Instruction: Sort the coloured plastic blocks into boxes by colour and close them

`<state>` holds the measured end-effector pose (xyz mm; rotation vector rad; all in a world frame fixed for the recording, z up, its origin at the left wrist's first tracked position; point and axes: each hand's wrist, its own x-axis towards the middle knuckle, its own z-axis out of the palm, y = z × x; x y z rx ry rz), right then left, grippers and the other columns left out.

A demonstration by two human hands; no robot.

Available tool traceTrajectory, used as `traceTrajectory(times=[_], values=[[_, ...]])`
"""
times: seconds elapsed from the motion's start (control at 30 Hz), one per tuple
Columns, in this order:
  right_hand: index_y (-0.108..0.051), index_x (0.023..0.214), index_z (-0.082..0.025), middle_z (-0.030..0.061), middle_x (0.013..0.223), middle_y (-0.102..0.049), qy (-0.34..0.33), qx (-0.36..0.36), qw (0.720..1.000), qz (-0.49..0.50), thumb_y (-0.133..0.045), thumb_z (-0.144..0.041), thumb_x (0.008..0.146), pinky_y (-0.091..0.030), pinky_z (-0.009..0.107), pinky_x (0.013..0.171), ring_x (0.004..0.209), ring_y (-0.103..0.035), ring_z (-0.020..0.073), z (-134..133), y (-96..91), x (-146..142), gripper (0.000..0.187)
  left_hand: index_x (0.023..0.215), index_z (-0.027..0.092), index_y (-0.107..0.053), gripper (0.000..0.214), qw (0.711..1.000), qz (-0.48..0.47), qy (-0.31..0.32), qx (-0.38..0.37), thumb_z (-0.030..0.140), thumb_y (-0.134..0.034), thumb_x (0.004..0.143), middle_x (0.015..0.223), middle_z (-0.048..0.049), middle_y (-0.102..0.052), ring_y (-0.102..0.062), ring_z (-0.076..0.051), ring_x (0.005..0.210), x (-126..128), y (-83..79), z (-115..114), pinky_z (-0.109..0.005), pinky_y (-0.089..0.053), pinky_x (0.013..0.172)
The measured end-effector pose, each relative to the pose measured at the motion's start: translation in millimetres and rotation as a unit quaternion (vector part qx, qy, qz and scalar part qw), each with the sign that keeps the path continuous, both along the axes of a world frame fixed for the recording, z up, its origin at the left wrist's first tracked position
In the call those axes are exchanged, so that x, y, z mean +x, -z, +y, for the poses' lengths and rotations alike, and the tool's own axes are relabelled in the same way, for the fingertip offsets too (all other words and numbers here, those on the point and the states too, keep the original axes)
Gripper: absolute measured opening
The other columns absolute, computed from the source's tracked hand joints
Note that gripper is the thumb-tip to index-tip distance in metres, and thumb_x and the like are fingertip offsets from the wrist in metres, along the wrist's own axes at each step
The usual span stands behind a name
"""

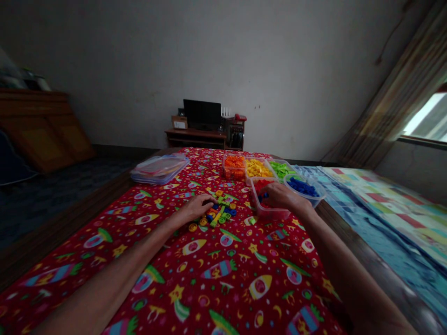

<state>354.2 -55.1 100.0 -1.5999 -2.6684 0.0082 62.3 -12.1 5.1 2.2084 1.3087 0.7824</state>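
Note:
A small pile of mixed plastic building pieces (219, 211), in yellow, green, blue and orange, lies on the table. Some of them are round and wheel-like. My left hand (198, 206) rests at the pile's left edge, fingers slightly curved and apart, with nothing visible in them. My right hand (281, 195) reaches over the near clear tub (270, 213), which has red pieces (262, 184) in it. Dark blue pieces (264, 196) show at my right fingertips, which look closed on them; the hand hides part of the tub.
Behind stand tubs of orange pieces (234, 163), yellow pieces (257, 168) and green pieces (280, 169). Blue pieces (303, 187) fill a tub at right. Stacked clear lids (159, 168) lie left on the red patterned tablecloth (195, 279). One green piece (252, 221) lies apart.

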Motion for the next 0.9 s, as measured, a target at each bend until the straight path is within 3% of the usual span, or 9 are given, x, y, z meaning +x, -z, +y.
traceTrajectory(times=[0.2, 0.37, 0.53, 0.67, 0.77, 0.9], values=[[-0.067, 0.11, -0.021, 0.0076, 0.105, -0.068, 0.003, 0.027, 1.0, -0.013, -0.058, -0.021, 0.082, -0.044, 0.026, 0.082, 0.097, -0.061, 0.019, 5, 8.1, 2, 0.029, 0.084, 0.021, -0.07, 0.026, 1.0, 0.021, -0.002, 0.01, 0.03, -0.048, 0.072, 0.092, -0.0052, -0.071, -0.064, -0.021, 0.085, 1, -2.5, -3, -0.031, -0.049, 0.082], [-0.067, 0.109, -0.024, 0.0051, 0.096, -0.07, 0.029, 0.063, 0.997, 0.025, -0.055, -0.027, 0.085, -0.043, 0.022, 0.069, 0.083, -0.063, 0.0161, 3, -4.7, 31, 0.027, 0.088, 0.019, -0.07, 0.031, 0.999, 0.04, 0.0, 0.006, 0.032, -0.045, 0.074, 0.094, -0.0054, -0.07, -0.063, -0.02, 0.083, 0, -2.6, -3, -0.03, -0.049, 0.08], [-0.065, 0.114, -0.021, 0.0111, 0.101, -0.069, 0.192, 0.153, 0.969, 0.003, -0.054, -0.033, 0.086, -0.041, 0.026, 0.069, 0.088, -0.062, 0.0212, 11, -27.8, 84, 0.033, 0.087, 0.019, -0.07, 0.032, 1.0, 0.029, 0.002, 0.01, 0.034, -0.045, 0.073, 0.092, -0.0057, -0.07, -0.063, -0.021, 0.082, -1, 1.6, 1, -0.03, -0.049, 0.08], [-0.066, 0.113, -0.014, 0.0177, 0.107, -0.066, 0.312, 0.119, 0.942, -0.014, -0.055, -0.03, 0.086, -0.04, 0.028, 0.066, 0.09, -0.061, 0.0228, 19, -37.0, 115, 0.033, 0.084, 0.02, -0.071, 0.031, 1.0, 0.017, 0.001, 0.011, 0.035, -0.047, 0.072, 0.091, -0.0048, -0.07, -0.063, -0.021, 0.082, -1, 2.2, 1, -0.03, -0.049, 0.08], [-0.069, 0.103, -0.01, 0.0177, 0.096, -0.068, 0.336, 0.073, 0.939, -0.026, -0.056, -0.027, 0.084, -0.039, 0.028, 0.061, 0.074, -0.062, 0.0185, 21, -37.0, 122, 0.029, 0.083, 0.021, -0.071, 0.029, 1.0, 0.006, -0.005, 0.01, 0.034, -0.048, 0.071, 0.089, -0.0045, -0.071, -0.063, -0.021, 0.083, -1, 1.3, 0, -0.03, -0.049, 0.081], [-0.069, 0.103, -0.012, 0.0142, 0.082, -0.07, 0.315, 0.114, 0.942, 0.013, -0.048, -0.026, 0.086, -0.039, 0.027, 0.062, 0.071, -0.062, 0.0178, 22, -37.0, 110, 0.03, 0.084, 0.02, -0.071, 0.03, 1.0, 0.004, 0.002, 0.001, 0.035, -0.049, 0.07, 0.091, -0.0054, -0.071, -0.063, -0.022, 0.085, 0, 0.7, 1, -0.031, -0.048, 0.081]])
